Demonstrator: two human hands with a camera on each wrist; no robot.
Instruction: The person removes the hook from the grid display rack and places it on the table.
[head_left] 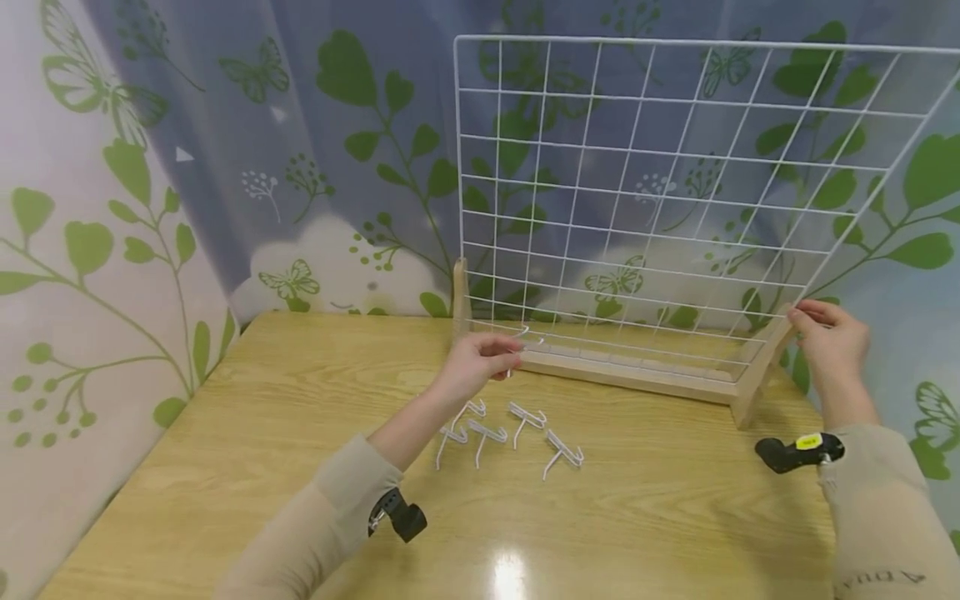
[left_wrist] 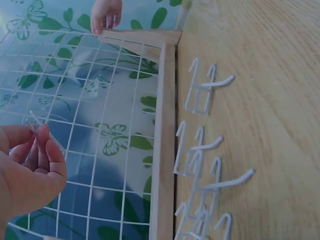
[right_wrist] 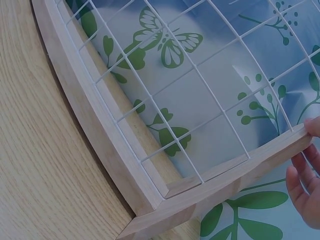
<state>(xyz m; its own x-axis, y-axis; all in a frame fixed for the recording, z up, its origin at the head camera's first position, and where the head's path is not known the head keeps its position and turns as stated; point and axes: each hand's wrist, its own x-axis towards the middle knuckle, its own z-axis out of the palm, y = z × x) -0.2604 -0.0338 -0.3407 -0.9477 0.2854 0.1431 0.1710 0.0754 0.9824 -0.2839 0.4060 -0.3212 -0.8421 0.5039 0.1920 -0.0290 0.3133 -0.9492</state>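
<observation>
My left hand (head_left: 471, 368) pinches a white wire hook (left_wrist: 56, 142) between thumb and fingers, in front of the lower left of a white wire grid (head_left: 678, 154). Prongs of this hook stick out past the fingertips; the rest is hidden by the fingers. The grid stands upright in a wooden stand (head_left: 630, 382). At the right end, my right hand (head_left: 836, 350) grips the top of the stand's side post (right_wrist: 240, 172), thumb on one side and fingers curled below. Several more white hooks (head_left: 564, 451) lie on the table just in front of the stand.
The wooden table (head_left: 660, 500) extends around the stand, its left edge running diagonally. Behind it hangs a curtain (head_left: 315, 167) with green leaf and butterfly prints. Each wrist carries a small black camera (head_left: 405, 517).
</observation>
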